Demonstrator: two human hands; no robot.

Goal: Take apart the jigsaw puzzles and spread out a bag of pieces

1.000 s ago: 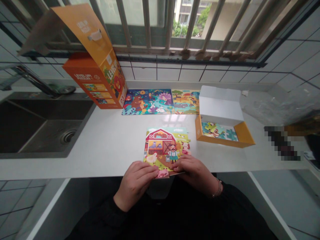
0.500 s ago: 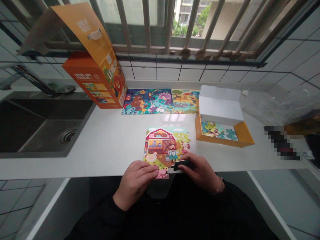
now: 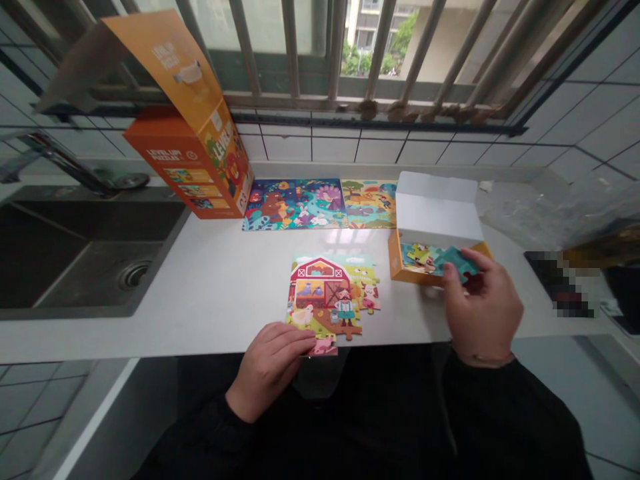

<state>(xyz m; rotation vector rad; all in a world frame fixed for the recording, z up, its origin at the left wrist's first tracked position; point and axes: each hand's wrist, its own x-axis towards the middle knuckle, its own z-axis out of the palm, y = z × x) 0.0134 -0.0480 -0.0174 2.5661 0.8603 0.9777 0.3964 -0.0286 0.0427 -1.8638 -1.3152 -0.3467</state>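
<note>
A partly joined farm jigsaw puzzle [image 3: 325, 293] with a red barn lies near the counter's front edge. My left hand [image 3: 273, 360] is closed at its lower side, fingers over a pink puzzle piece [image 3: 325, 345] that juts slightly past the edge; the thumb is hidden. Over at the right, my right hand [image 3: 485, 307] pinches a teal puzzle piece [image 3: 457, 262] between thumb and fingers, just above the open yellow box [image 3: 420, 275]. Several loose pieces [image 3: 423, 257] show inside that box, whose white lid stands up at the back.
Two finished puzzles, one dark blue [image 3: 295, 203] and one yellow [image 3: 370, 203], lie along the back wall. A tall orange box [image 3: 185, 167] stands left of them, beside a dark sink [image 3: 95, 253]. Clear plastic wrapping [image 3: 540, 207] lies at the far right.
My right hand has left the farm puzzle, moved right to the yellow box, and now holds a teal piece. The dark-backed piece it held is out of its grip. My left hand stays put.
</note>
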